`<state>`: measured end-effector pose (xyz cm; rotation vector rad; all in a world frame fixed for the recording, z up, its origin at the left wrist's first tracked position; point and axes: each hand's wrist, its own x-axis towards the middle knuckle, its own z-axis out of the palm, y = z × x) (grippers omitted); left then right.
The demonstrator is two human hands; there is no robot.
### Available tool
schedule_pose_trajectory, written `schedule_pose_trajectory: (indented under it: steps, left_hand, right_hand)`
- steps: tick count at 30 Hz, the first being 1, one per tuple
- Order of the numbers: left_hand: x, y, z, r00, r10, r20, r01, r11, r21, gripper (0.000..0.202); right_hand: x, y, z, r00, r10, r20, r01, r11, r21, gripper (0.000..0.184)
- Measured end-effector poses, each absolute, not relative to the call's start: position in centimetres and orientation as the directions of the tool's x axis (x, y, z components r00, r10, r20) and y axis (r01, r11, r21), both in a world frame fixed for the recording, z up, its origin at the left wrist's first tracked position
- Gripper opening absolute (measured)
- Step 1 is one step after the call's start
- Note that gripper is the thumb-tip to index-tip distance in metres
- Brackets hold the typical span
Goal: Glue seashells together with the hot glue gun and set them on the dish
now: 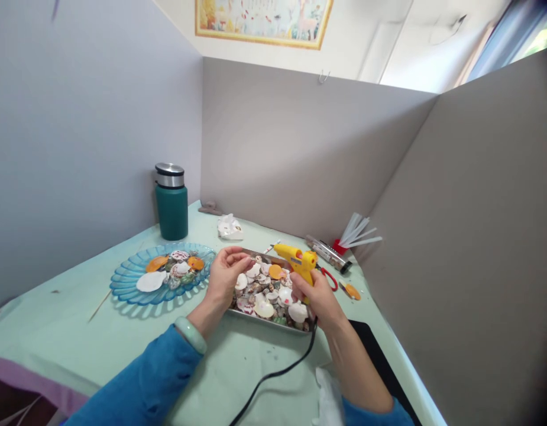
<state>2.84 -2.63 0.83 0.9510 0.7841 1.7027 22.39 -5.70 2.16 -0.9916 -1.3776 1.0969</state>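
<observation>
Right hand (315, 293) has its fingers clamped round the grip of the yellow glue gun (302, 263), held over the right half of the metal tray (266, 322); can't tell if the trigger is squeezed. Left hand (226, 272) is over the tray's far left corner, thumb and fingertips drawn close; can't tell whether they fully meet or have something small between them. Shells (264, 309) fill the tray, which sits mid-bench. Main risk: nozzle points left toward the bare left fingers, so a small swing or early squeeze could mean a burn. A drip would land on the loose shells and might stick some together. Black cord (277, 373) runs from the gun over the near edge of the bench (122, 361); a snag there could jerk the nozzle or drag the tray. Bench has a pale green cloth, slightly creased, so it may bunch if pulled. Blue plate (122, 281) with more shells toward the left edge, green bottle (172, 210) behind it by the far left corner; glue sticks (359, 229) in a red cup (339, 247) near the far right corner. Grey panels (300, 148) box in three sides; framed picture (264, 26) on the wall beyond, daylight from upper right.
</observation>
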Motion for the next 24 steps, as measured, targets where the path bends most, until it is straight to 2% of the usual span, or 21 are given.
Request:
schedule_pose_trajectory:
  steps: [4, 8, 12, 17, 24]
  left_hand:
    - [2.8, -2.6, 0.8, -0.200, 0.948, 0.249, -0.433, -0.314, 0.845, 0.041]
    - [3.0, -2.7, 0.9, -0.126, 0.956, 0.264, -0.455, -0.292, 0.841, 0.040]
    - [3.4, -3.2, 0.9, 0.020, 0.965, 0.262, -0.461, -0.223, 0.859, 0.040]
    - [3.7, -3.5, 1.0, 0.152, 0.952, 0.266, -0.405, -0.186, 0.895, 0.037]
    - [3.8, -3.5, 0.9, 0.174, 0.946, 0.275, -0.401, -0.188, 0.897, 0.034]
  right_hand:
    - [21.3, -6.2, 2.1, -0.134, 0.953, 0.272, -0.082, 0.263, -0.961, 0.030]
    - [20.5, -6.0, 1.5, -0.017, 0.950, 0.311, -0.119, 0.307, -0.944, 0.029]
    - [19.8, -5.8, 1.0, 0.051, 0.956, 0.290, -0.144, 0.294, -0.945, 0.030]
    - [19.4, -6.0, 1.0, 0.007, 0.973, 0.231, -0.228, 0.226, -0.947, 0.031]
    - [19.1, -6.3, 1.1, -0.070, 0.980, 0.185, -0.281, 0.159, -0.947, 0.032]
